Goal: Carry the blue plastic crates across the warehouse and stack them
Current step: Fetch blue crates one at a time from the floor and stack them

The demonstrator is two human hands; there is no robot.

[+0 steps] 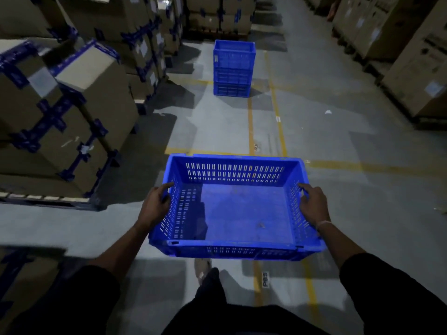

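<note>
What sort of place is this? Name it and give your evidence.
Most likely a warehouse aisle: strapped cardboard cartons stacked on pallets on both sides, yellow lane lines painted on the concrete floor, and a stack of blue crates standing ahead.

We see a grey concrete floor (338, 131) crossed by worn yellow painted lines (280, 122) that run up the aisle and branch sideways. On the left, cardboard boxes (72, 112) bound with dark blue strapping stand stacked on a pallet (48, 200), with white labels stuck to their sides. More brown cartons (411, 56) line the right side, and another block of them (217, 15) closes the far end. A small white scrap (328, 112) lies on the floor, and a marking reading "P85" (265, 279) sits near a yellow line.
</note>
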